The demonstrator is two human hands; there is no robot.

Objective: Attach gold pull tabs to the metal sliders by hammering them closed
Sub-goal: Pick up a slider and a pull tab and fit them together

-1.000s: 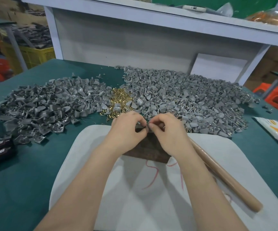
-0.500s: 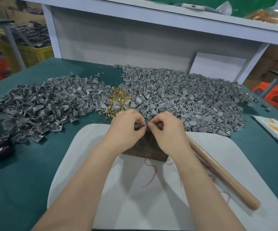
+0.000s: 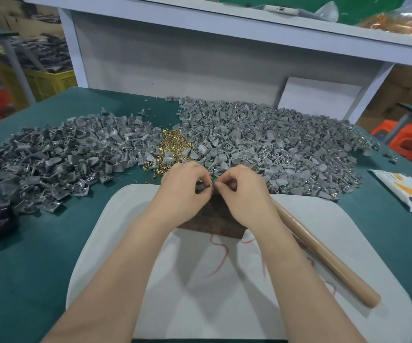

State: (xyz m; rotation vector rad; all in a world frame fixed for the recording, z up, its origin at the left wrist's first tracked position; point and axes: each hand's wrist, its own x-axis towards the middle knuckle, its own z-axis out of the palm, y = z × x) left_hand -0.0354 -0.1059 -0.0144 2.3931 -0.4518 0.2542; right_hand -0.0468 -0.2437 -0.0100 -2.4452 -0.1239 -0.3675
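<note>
The left hand (image 3: 182, 194) and right hand (image 3: 245, 195) are pinching a small grey slider (image 3: 208, 186) over the dark block (image 3: 212, 222). Slider heaps (image 3: 274, 144) are crowding the white pad (image 3: 130, 238) along its far edge, and the hammer handle (image 3: 323, 258) is lying just beside the right wrist.

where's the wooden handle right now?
Head view, right side: the wooden handle lies diagonally on the white mat, its upper end hidden behind the right hand, next to the dark block.

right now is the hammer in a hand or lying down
Lying down. Its wooden handle rests on the white mat, ungripped; the left hand and right hand both pinch a small part.
</note>
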